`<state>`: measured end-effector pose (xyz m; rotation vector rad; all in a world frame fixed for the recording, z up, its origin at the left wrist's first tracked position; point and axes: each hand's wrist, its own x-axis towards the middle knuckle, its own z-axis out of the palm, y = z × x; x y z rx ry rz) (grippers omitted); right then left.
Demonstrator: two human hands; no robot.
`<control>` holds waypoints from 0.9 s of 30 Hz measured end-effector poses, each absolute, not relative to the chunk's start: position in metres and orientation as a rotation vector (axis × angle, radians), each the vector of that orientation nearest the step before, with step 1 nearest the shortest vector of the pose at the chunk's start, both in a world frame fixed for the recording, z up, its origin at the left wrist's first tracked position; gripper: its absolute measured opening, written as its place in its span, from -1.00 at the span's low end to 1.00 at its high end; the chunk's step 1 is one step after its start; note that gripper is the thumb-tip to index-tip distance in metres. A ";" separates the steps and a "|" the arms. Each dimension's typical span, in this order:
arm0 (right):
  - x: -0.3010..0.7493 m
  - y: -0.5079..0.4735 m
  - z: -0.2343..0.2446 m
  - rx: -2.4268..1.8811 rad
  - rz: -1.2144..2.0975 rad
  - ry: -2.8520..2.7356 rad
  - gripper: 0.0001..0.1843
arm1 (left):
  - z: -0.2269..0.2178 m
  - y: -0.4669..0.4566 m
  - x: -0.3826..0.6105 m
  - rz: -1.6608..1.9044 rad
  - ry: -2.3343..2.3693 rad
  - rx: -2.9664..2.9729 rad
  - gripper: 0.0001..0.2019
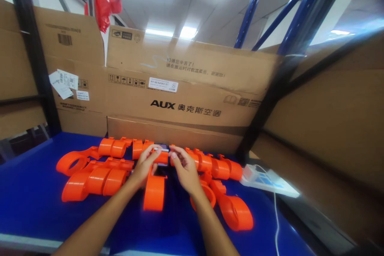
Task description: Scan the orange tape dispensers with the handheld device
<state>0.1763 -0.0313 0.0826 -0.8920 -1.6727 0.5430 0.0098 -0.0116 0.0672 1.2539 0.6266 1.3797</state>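
Note:
My left hand [146, 165] is closed around an orange plastic part [161, 157], its thumb along the top edge near a thin white strip. My right hand [185, 170] is at the right end of this part, thumb and forefinger close together as in a pinch; anything between them is too small to make out. Just below the left hand an orange curled band [154, 194] stands on the blue table. Behind the held part shows a dark flat object [162, 146], mostly hidden.
Rows of similar orange curled parts lie to the left [97, 182] and right [220, 168] on the blue table surface [36, 192]. A white power strip [270, 182] with a cable is at right. Cardboard panels [186, 88] and dark posts [264, 100] enclose the back.

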 end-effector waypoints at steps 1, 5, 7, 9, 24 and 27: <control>0.173 -0.032 0.082 -0.900 0.549 -1.652 -0.64 | 0.068 -0.014 0.012 1.365 0.615 1.265 -0.60; 0.168 -0.033 0.080 -0.959 0.541 -1.614 -0.72 | 0.070 -0.024 0.017 1.307 0.572 1.309 -0.63; 0.170 -0.032 0.080 -0.957 0.549 -1.603 -0.73 | 0.070 -0.026 0.018 1.300 0.564 1.330 -0.64; 0.173 -0.031 0.081 -0.956 0.545 -1.584 -0.73 | 0.070 -0.027 0.017 1.299 0.540 1.329 -0.64; 0.184 -0.029 0.088 -0.940 0.432 -1.520 -0.75 | 0.075 -0.012 -0.003 1.387 0.557 1.351 -0.53; 0.192 -0.024 0.088 -0.947 0.417 -1.453 -0.71 | 0.075 -0.003 -0.012 1.396 0.521 1.313 -0.53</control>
